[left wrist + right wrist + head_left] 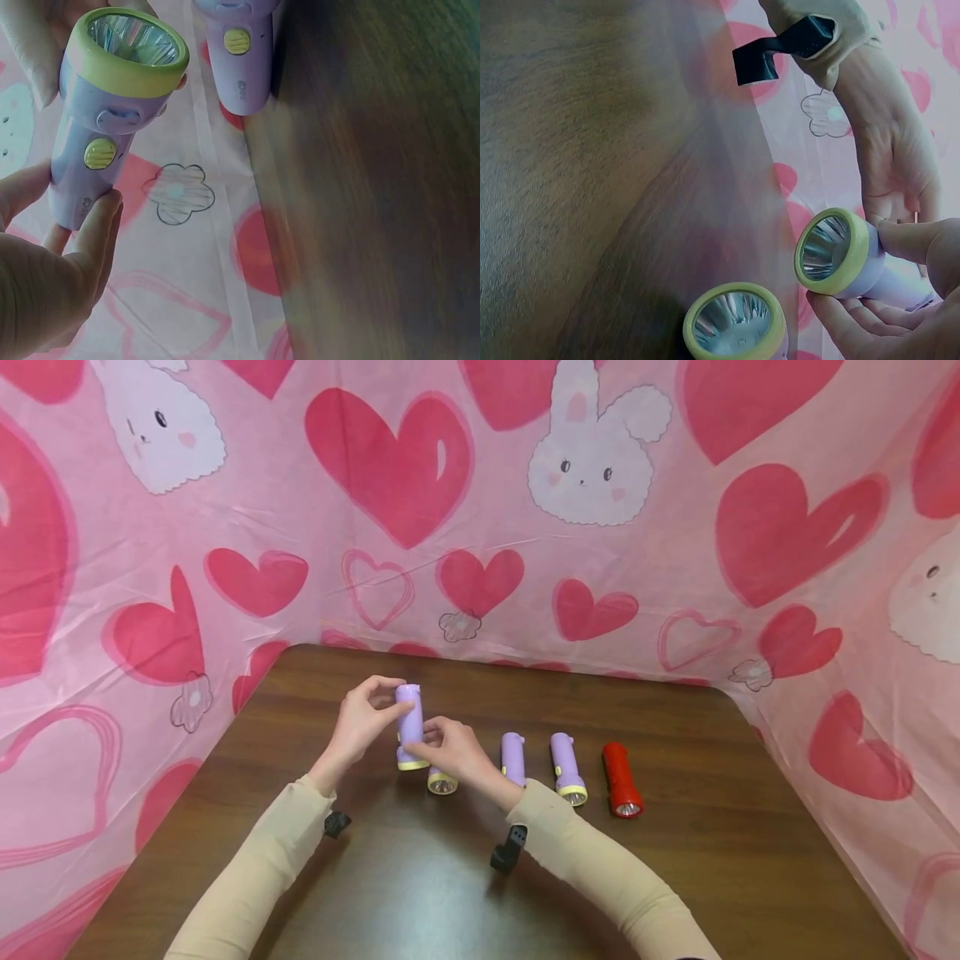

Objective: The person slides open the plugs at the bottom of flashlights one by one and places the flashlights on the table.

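Both hands hold one light purple flashlight (410, 725) with a yellow rim, raised above the left part of the table. My left hand (358, 722) grips its tail end between thumb and fingers. Around the head end, the thumb and fingers of my right hand (459, 750) hold it from the other side. The left wrist view shows the yellow switch (100, 154) on its body, and its lens faces toward me. Close below the right hand lies a second purple flashlight (442, 783), partly hidden by that hand; its lens (733, 324) shows in the right wrist view.
To the right, two more purple flashlights lie on the brown wooden table (420, 877): one (513, 756) partly covered by the right wrist, the other (567, 767) in full view. Beyond them is a red flashlight (622, 781). A pink heart-patterned cloth (480, 485) surrounds the table's back and sides.
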The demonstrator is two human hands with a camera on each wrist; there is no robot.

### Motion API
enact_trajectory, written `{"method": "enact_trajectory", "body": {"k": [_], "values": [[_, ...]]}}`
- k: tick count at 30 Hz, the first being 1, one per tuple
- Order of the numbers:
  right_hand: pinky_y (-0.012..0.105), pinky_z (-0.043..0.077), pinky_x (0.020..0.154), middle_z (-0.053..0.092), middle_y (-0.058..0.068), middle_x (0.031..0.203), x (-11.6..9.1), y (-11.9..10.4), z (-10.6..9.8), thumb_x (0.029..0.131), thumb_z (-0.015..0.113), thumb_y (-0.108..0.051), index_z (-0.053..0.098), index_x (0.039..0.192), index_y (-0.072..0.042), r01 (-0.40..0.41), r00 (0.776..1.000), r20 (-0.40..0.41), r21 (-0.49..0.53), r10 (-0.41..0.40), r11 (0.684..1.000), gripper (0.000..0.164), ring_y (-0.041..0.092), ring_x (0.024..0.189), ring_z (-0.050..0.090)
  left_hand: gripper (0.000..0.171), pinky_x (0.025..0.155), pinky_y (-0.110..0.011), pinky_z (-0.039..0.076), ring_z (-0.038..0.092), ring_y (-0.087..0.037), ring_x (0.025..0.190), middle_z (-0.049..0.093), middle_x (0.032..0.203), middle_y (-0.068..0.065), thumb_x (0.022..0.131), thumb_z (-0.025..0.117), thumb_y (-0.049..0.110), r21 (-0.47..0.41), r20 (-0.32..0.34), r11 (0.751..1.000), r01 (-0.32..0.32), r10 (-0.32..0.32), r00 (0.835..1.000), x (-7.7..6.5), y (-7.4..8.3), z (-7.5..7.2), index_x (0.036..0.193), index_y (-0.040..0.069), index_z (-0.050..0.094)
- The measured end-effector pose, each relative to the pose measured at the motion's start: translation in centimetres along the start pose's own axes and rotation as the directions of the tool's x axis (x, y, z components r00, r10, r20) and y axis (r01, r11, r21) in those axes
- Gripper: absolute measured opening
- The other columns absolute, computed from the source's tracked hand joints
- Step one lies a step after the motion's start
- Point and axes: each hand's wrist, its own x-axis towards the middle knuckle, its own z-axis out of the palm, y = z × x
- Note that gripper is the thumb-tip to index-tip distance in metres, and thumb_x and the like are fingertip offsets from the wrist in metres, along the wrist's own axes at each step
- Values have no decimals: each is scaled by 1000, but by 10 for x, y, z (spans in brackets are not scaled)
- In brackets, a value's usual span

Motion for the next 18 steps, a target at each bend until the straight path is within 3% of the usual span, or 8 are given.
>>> {"method": "enact_trajectory", "body": {"k": [7, 18], "values": [[30, 60, 78, 75, 17, 106, 0, 5, -6, 85, 77, -29, 67, 113, 2, 25, 1000, 9, -5, -25, 1000, 43, 26, 95, 73, 43, 93, -42, 53, 65, -37, 115, 64, 132, -18, 89, 75, 21, 12, 16, 1000, 3, -4, 1000, -1, -1, 3, 126, 5, 61], [30, 60, 78, 75, 15, 107, -4, 10, -18, 85, 78, -30, 68, 114, 1, 13, 1000, 16, -7, -13, 1000, 43, 23, 94, 74, 37, 98, -48, 54, 67, -36, 115, 67, 127, -19, 94, 68, 22, 16, 66, 998, -68, 66, 996, -3, 4, 4, 127, 5, 63]]}}
